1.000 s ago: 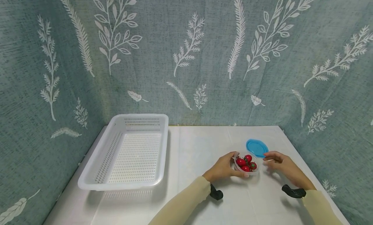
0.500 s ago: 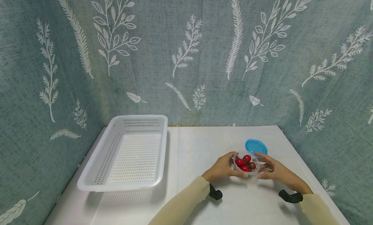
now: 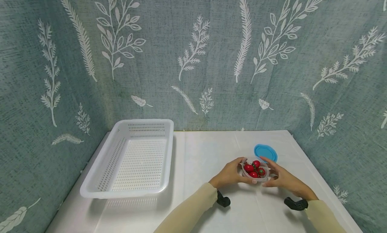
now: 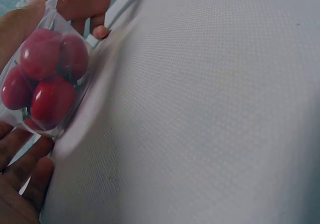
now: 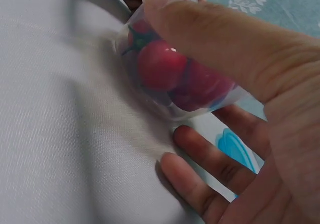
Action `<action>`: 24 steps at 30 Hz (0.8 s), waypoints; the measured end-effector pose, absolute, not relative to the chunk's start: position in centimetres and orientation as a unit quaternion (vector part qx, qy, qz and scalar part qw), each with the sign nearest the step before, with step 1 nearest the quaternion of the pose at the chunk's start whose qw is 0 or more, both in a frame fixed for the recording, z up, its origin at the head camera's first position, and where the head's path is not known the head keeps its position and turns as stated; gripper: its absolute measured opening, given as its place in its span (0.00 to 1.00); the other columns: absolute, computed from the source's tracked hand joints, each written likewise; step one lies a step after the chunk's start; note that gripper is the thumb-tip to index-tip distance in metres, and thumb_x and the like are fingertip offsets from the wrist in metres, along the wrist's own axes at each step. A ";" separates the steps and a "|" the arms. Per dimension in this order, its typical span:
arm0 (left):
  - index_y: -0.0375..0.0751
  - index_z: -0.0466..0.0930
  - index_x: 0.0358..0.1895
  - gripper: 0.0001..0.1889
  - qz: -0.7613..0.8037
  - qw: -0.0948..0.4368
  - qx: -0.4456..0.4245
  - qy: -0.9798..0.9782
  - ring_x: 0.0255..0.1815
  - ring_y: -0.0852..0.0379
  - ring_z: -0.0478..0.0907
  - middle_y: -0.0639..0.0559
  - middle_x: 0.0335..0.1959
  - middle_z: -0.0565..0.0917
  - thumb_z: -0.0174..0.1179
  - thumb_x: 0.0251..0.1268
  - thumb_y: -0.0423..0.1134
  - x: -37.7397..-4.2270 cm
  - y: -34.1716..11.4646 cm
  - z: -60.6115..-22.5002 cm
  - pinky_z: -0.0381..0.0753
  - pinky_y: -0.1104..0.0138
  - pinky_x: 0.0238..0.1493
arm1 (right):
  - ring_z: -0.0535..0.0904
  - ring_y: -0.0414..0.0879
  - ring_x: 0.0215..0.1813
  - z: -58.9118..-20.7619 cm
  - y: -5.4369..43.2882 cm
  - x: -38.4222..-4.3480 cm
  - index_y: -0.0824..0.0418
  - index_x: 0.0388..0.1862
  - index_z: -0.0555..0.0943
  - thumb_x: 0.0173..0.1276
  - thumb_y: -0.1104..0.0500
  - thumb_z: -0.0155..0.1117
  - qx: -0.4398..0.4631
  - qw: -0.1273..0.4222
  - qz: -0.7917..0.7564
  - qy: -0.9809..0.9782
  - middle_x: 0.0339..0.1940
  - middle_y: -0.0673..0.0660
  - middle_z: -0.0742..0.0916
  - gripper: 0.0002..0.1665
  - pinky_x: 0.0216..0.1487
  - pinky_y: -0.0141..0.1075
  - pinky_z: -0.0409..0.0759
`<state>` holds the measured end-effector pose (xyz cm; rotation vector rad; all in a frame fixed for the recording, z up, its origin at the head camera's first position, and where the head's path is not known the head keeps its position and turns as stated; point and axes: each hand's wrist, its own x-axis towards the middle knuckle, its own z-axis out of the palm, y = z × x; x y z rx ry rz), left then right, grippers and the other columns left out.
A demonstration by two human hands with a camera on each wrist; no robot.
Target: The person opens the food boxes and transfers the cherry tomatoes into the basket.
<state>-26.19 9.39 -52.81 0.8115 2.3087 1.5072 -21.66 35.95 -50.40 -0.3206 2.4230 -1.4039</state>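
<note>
A small clear plastic container (image 3: 260, 180) with several red cherry tomatoes (image 3: 248, 168) in it is at the right side of the table. My left hand (image 3: 228, 174) grips its left side, thumb along the near rim. On the opposite side, my right hand (image 3: 283, 179) holds the container between thumb and fingers. In the right wrist view, the right thumb (image 5: 210, 36) lies across the container's wall, with fingers below. Green stems show on some tomatoes. Just behind the container lies a blue lid (image 3: 265, 152), its near edge partly covered by my right fingers.
A large white perforated basket (image 3: 167, 159) stands at the left of the white-covered table (image 3: 208, 149). Patterned blue-green fabric (image 3: 169, 58) hangs behind the table and along both sides.
My right hand has moved left from beside the blue lid onto the container's right side. The left hand keeps its hold on the container, which has stayed nearly in place.
</note>
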 end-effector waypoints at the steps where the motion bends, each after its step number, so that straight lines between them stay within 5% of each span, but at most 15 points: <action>1: 0.46 0.69 0.76 0.49 0.520 0.136 0.278 0.796 0.56 0.68 0.75 0.66 0.58 0.78 0.81 0.50 0.54 -26.2 9.4 -52.8 0.74 0.66 0.61 | 0.62 0.72 0.75 -50.5 35.9 -21.7 0.47 0.86 0.47 0.65 0.53 0.77 -0.112 0.160 -0.489 0.850 0.82 0.69 0.57 0.62 0.60 0.56 0.76; 7: 0.46 0.67 0.76 0.50 0.505 0.134 0.282 0.805 0.60 0.68 0.74 0.63 0.65 0.77 0.81 0.50 0.56 -26.2 9.3 -52.6 0.74 0.66 0.63 | 0.57 0.71 0.77 -50.8 35.6 -22.0 0.46 0.87 0.47 0.64 0.54 0.78 -0.113 0.160 -0.493 0.848 0.83 0.68 0.54 0.63 0.60 0.57 0.74; 15: 0.46 0.67 0.77 0.50 0.497 0.132 0.287 0.808 0.59 0.68 0.74 0.64 0.64 0.77 0.80 0.50 0.57 -26.4 9.1 -52.7 0.74 0.66 0.63 | 0.68 0.63 0.68 -51.1 35.3 -22.4 0.42 0.87 0.44 0.65 0.55 0.77 -0.111 0.180 -0.513 0.832 0.84 0.67 0.53 0.63 0.52 0.49 0.78; 24: 0.43 0.67 0.77 0.50 0.502 0.143 0.291 0.802 0.55 0.69 0.76 0.60 0.68 0.76 0.81 0.51 0.54 -26.4 9.2 -52.5 0.75 0.69 0.58 | 0.41 0.72 0.82 -51.3 35.5 -22.5 0.43 0.87 0.42 0.69 0.53 0.73 -0.108 0.187 -0.510 0.833 0.86 0.64 0.44 0.61 0.65 0.60 0.70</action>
